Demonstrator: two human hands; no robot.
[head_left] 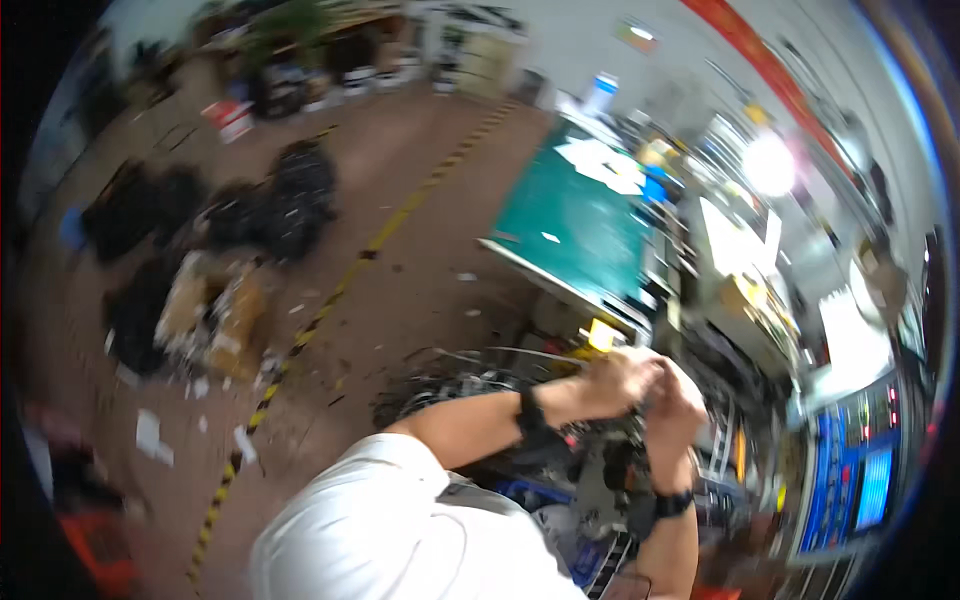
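Note:
My left hand (612,382) and my right hand (676,402) are brought together in front of me, blurred by motion. The fingers of both are curled closed and meet at the tips. Whatever they hold, if anything, is hidden between them. A thin pale strip (520,351) runs leftward from beside my left hand; whether it is gripped cannot be made out. Just beyond the left hand is a bright yellow piece (601,335). Dark bands circle both wrists.
A green-topped table (580,215) with papers stands ahead. Below my left forearm lies a tangled dark heap (460,385). Black bags (300,195) and a bag of scrap (215,315) sit left, past a yellow-black floor line (370,253). A blue control panel (850,475) stands right.

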